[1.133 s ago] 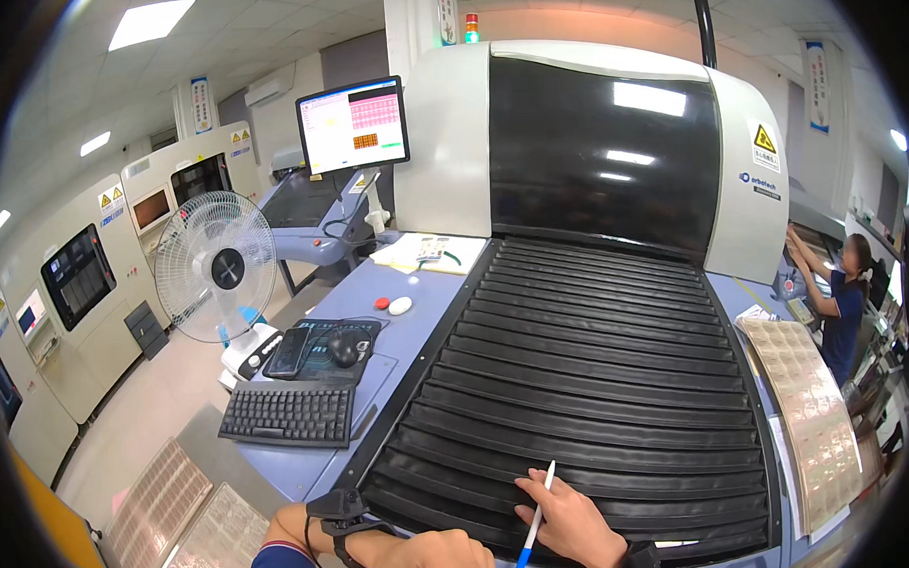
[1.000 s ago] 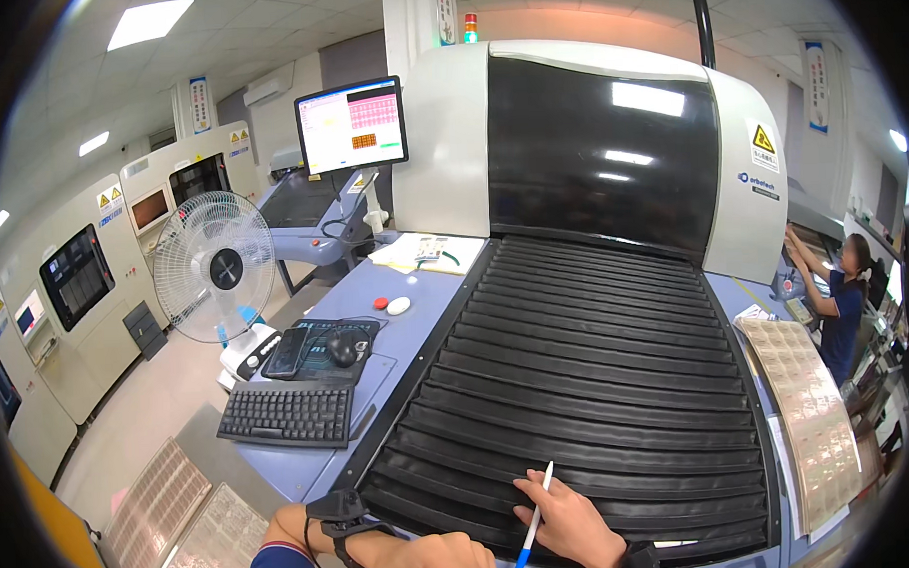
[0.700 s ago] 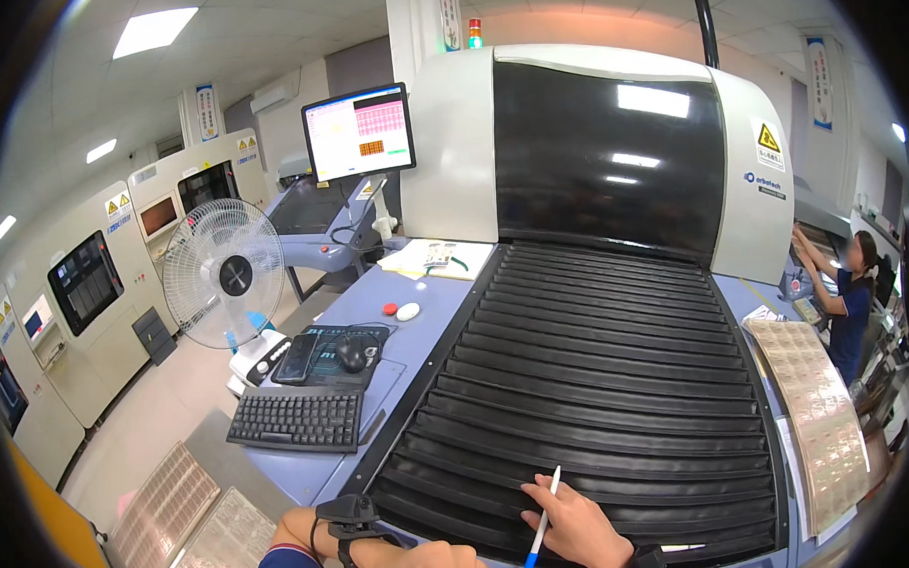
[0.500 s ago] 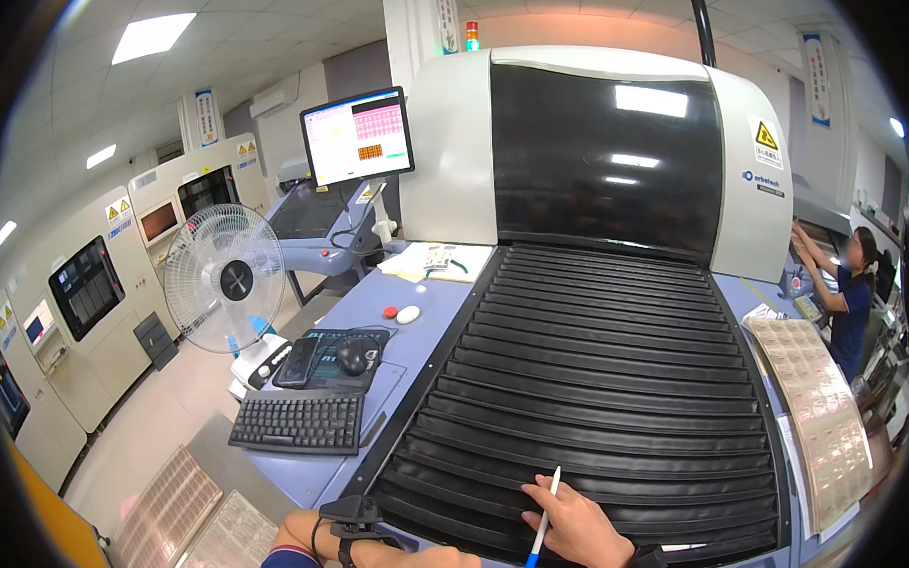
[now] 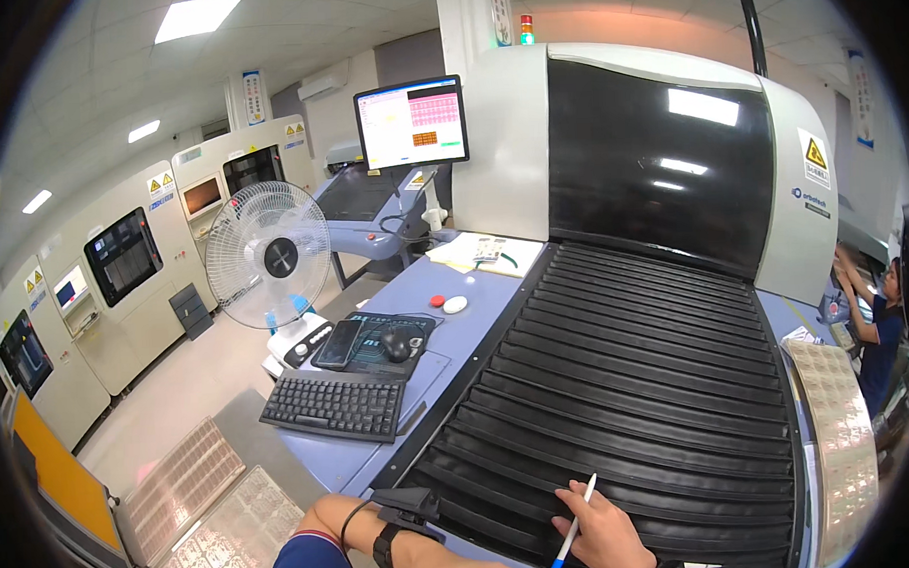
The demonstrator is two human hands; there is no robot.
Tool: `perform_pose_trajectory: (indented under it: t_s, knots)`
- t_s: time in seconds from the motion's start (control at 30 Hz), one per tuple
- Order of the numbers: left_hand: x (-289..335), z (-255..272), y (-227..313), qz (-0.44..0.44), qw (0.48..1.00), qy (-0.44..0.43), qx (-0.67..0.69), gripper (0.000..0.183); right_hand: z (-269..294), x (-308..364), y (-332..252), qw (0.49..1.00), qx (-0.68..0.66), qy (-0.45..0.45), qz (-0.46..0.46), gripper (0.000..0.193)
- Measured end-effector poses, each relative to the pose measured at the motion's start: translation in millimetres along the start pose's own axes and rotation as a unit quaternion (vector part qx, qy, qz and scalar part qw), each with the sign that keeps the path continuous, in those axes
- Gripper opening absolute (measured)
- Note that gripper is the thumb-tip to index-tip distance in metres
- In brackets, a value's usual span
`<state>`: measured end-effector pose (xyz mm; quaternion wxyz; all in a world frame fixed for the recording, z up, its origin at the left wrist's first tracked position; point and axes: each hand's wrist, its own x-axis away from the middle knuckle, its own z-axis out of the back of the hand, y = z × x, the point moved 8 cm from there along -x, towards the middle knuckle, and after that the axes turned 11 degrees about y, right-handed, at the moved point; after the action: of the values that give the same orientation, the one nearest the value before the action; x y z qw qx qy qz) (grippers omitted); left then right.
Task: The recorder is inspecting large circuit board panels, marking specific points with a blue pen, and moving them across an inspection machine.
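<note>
In my right hand (image 5: 609, 541) is a slim white pen (image 5: 575, 525) with a blue lower part, pinched between thumb and fingers. Its white end points up and away from me. Beneath and beyond this hand lies the black ribbed bellows cover (image 5: 628, 378) of a large machine. My left hand (image 5: 459, 567) is low at the bottom edge, to the left of the pen, and its fingers are cut off by the frame. A black strap and a dark device with a cable sit on the left wrist.
Left of the bellows, a blue worktop carries a keyboard (image 5: 337, 403), mouse (image 5: 397, 344), phone (image 5: 338, 343) and white fan (image 5: 273, 260). A monitor (image 5: 412, 123) stands behind. Patterned panels lie at lower left (image 5: 228, 537) and right (image 5: 835, 441). A co-worker (image 5: 877, 329) is at far right.
The view has swung left, so the surroundings sit farther right in the picture. My left hand has dropped partly out of frame; the right hand keeps hold of the pen.
</note>
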<state>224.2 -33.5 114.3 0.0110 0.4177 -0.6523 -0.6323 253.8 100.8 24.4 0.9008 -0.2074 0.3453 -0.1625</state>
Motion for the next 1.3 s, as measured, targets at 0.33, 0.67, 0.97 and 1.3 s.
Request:
perform_pose_trajectory:
  t_s: [0.33,0.67,0.97,1.3]
  knots:
    - [-9,-6,12,0.090,0.979,0.045,0.176,0.045,-11,-3,5,0.998,0.028,-0.046,-0.015,0.041]
    - [-10,-2,18,0.150,0.967,0.073,0.193,0.030,-17,-2,12,0.998,0.010,-0.057,-0.025,0.040]
    - [5,-5,-23,0.179,0.960,0.090,0.193,0.054,-15,-2,6,0.997,0.023,-0.063,-0.027,0.041]
    - [2,-7,-9,0.197,0.954,0.052,0.220,0.048,-15,-2,4,0.997,0.010,-0.065,-0.036,0.040]
